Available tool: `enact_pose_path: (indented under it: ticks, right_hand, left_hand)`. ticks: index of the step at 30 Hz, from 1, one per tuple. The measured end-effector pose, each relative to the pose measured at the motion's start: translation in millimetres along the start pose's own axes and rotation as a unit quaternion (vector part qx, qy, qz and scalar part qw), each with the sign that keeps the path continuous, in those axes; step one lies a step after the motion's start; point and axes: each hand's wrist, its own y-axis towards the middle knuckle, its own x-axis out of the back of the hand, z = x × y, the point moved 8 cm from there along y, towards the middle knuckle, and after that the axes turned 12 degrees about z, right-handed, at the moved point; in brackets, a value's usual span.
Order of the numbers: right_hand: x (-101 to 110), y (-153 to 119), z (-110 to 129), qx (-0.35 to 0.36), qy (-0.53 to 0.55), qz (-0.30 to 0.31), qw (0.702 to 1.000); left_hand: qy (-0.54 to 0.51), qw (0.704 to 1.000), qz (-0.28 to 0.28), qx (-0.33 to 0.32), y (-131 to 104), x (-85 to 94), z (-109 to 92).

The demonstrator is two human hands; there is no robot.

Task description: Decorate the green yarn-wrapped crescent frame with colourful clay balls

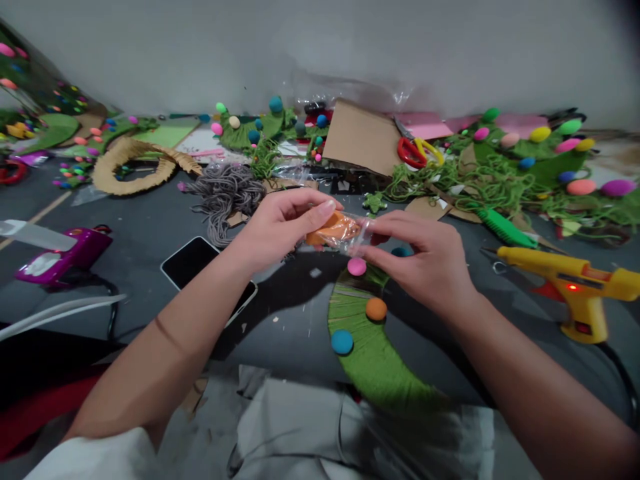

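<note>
A small clear plastic bag [345, 232] with something orange in it is stretched between my two hands over the table. My left hand [287, 223] is closed on the bag's orange-filled end, thumb on top. At the other end, my right hand [423, 257] pinches the clear plastic edge between thumb and fingers. Just below lies a curved form wrapped in green yarn [370, 360], its near end over the table edge. Stuck or resting on it are a pink ball [357, 267], an orange ball [376, 309] and a blue ball [342, 342]. My right hand partly hides its far end.
A yellow glue gun [583, 283] with a lit red light lies at right, near a green-handled cutter [507, 227]. A phone [193, 263] lies under my left forearm. Behind are grey yarn [225, 200], cardboard [363, 137], scissors [413, 153] and green yarn scraps [475, 177].
</note>
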Motion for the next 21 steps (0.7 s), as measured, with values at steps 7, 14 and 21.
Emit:
enact_pose_path:
  ticks: [7,14,21]
  right_hand:
    - [1,0,-2,-0.015,0.036,-0.013,0.999]
    - [2,0,-1,0.028,0.046,-0.026,0.998]
    - [0,0,1,0.043,0.019,-0.030,0.998]
  left_hand:
    - [0.194,0.978,-0.028,-0.067,-4,-3.9,-13]
    - [0.258,0.960,-0.029,-0.104,-4,-6.8,-18]
    - [0.130,0.990,-0.041,-0.045,0,-4.4,-6]
